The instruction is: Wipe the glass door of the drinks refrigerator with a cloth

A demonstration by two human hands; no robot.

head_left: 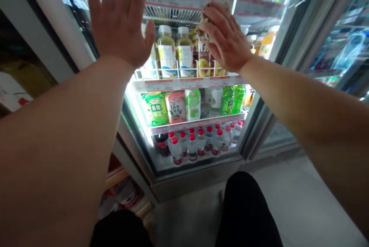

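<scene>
My left hand (119, 27) is raised at the upper left with its fingers spread, palm toward the glass door (198, 172) of a lit drinks fridge. It holds nothing. To its right, my right hand (226, 39) is bent over a crumpled, light-and-brown cloth (205, 20), which shows around the fingertips near the glass. Most of the cloth is hidden by the hand. Between the hands, white-capped tea bottles (167, 52) stand behind a wire guard on the shelf. A brown-and-yellow labelled drink (204, 60) shows just below my right hand.
Green bottles (157, 109) and a pink-labelled bottle (175, 107) fill a lower shelf. Several red-capped water bottles (192, 147) stand at the bottom. Another fridge (340, 50) is at right. Wooden shelving (117, 179) stands low at left. My knees (245, 208) are above the grey floor (311, 201).
</scene>
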